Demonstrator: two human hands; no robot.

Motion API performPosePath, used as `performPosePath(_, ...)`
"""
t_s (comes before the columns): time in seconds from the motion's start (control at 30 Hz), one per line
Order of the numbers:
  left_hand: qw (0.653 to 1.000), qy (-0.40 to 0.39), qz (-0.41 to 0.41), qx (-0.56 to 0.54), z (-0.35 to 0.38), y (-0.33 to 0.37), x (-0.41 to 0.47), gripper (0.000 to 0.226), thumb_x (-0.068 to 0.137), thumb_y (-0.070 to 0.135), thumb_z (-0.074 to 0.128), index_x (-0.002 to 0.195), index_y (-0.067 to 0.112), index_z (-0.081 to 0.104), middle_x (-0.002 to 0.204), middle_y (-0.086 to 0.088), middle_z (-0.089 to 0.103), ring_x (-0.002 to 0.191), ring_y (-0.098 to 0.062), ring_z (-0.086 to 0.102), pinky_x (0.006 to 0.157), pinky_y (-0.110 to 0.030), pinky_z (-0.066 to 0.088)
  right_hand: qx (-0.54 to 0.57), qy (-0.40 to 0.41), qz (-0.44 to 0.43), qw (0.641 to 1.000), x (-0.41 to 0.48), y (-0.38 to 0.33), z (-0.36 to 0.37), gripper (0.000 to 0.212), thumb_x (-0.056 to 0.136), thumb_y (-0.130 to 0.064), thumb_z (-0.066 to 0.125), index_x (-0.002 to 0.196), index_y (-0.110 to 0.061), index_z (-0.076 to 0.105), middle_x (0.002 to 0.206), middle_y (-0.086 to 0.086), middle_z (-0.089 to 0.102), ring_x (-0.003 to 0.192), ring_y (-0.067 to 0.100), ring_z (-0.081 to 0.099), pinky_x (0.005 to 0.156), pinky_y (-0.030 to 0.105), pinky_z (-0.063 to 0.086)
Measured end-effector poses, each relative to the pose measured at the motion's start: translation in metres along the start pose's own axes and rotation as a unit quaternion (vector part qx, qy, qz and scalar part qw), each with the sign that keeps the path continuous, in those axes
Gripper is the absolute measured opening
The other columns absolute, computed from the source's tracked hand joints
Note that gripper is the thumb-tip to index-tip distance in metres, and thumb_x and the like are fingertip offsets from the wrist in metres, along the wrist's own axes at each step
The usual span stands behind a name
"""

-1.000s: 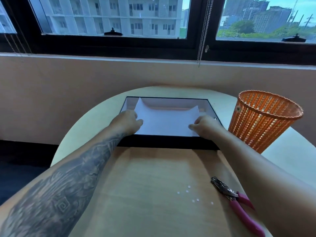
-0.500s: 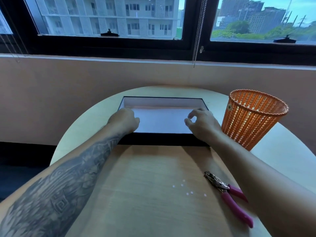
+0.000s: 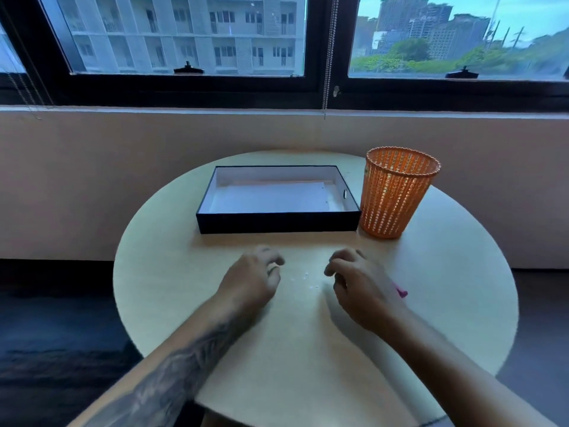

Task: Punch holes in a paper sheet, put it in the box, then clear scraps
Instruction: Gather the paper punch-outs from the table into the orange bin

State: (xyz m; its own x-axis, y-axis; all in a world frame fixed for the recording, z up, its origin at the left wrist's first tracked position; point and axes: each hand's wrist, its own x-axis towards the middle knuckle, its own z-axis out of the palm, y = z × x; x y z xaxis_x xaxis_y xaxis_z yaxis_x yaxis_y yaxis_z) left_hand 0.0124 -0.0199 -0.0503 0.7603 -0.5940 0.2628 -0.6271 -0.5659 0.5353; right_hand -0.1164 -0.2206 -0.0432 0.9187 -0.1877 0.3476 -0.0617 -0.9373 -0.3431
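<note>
No words or labels can be read on anything here. One round pale wooden worktop (image 3: 431,272) holds one flat black cardboard box (image 3: 277,221) with white inside walls. One white paper sheet (image 3: 271,198) lies flat in the bottom of the box, with a few tiny punched holes along its right edge. One orange plastic mesh basket (image 3: 397,192) stands upright just beside the right end of the box. A few tiny white paper scraps (image 3: 304,275) lie on the worktop between the two hands; they are too small and blurry to count. The left hand (image 3: 251,280) hovers low over the worktop with its fingers (image 3: 274,261) curled loosely, holding nothing. The right hand (image 3: 358,282) has curled fingers too, also holding nothing. One pink handle tip of a punch tool (image 3: 401,292) peeks out from behind the right hand.
</note>
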Motion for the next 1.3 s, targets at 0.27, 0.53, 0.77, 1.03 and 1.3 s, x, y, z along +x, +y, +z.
performPosePath(0.27, 0.997, 0.071, 0.03, 0.03, 0.031, 0.014, -0.033, 0.018, 0.088, 0.025, 0.059, 0.097, 0.029, 0.074, 0.106, 0.01, 0.065, 0.1, -0.02, 0.055, 0.089, -0.037, 0.045, -0.011, 0.051, 0.003, 0.999, -0.038, -0.008, 0.012, 0.018, 0.092, -0.027, 0.059, 0.086, -0.027, 0.077, 0.109, -0.008, 0.069, 0.107, 0.019, 0.056, 0.089, 0.035, 0.04)
performPosePath(0.53, 0.998, 0.018, 0.055, 0.011, 0.029, 0.02, -0.032, 0.027, 0.093, 0.03, 0.056, 0.117, 0.03, 0.069, 0.118, 0.013, 0.062, 0.114, -0.013, 0.05, 0.099, -0.03, 0.036, 0.03, 0.036, 0.002, 0.999, -0.031, -0.015, 0.024, 0.021, 0.096, -0.03, 0.054, 0.106, -0.027, 0.072, 0.105, -0.01, 0.069, 0.104, 0.018, 0.059, 0.09, 0.041, 0.045)
performPosePath(0.77, 0.997, 0.006, 0.063, 0.04, 0.033, 0.025, -0.03, 0.04, 0.089, 0.045, 0.04, 0.111, 0.033, 0.072, 0.111, 0.01, 0.059, 0.107, -0.016, 0.048, 0.096, -0.034, 0.037, 0.055, 0.029, 0.009, 0.998, -0.031, -0.013, 0.024, 0.021, 0.092, -0.029, 0.053, 0.101, -0.03, 0.072, 0.1, -0.012, 0.067, 0.102, 0.014, 0.057, 0.089, 0.037, 0.042)
performPosePath(1.03, 0.999, -0.02, 0.019, 0.033, 0.034, 0.026, -0.027, 0.048, 0.09, 0.035, 0.047, 0.137, 0.03, 0.054, 0.142, 0.007, 0.049, 0.135, -0.016, 0.037, 0.112, -0.032, 0.022, 0.054, 0.06, 0.024, 0.996, -0.032, -0.011, 0.029, 0.016, 0.089, -0.019, 0.058, 0.102, -0.025, 0.065, 0.097, -0.011, 0.067, 0.099, 0.014, 0.06, 0.089, 0.037, 0.045)
performPosePath(1.3, 0.998, -0.015, 0.048, -0.027, 0.031, 0.022, -0.029, 0.031, 0.086, 0.041, 0.051, 0.11, 0.037, 0.069, 0.133, 0.01, 0.057, 0.131, -0.011, 0.042, 0.112, -0.038, 0.031, 0.038, 0.055, 0.013, 0.998, -0.031, -0.013, 0.027, 0.013, 0.09, -0.02, 0.06, 0.1, -0.026, 0.066, 0.095, -0.012, 0.066, 0.097, 0.016, 0.058, 0.087, 0.038, 0.044)
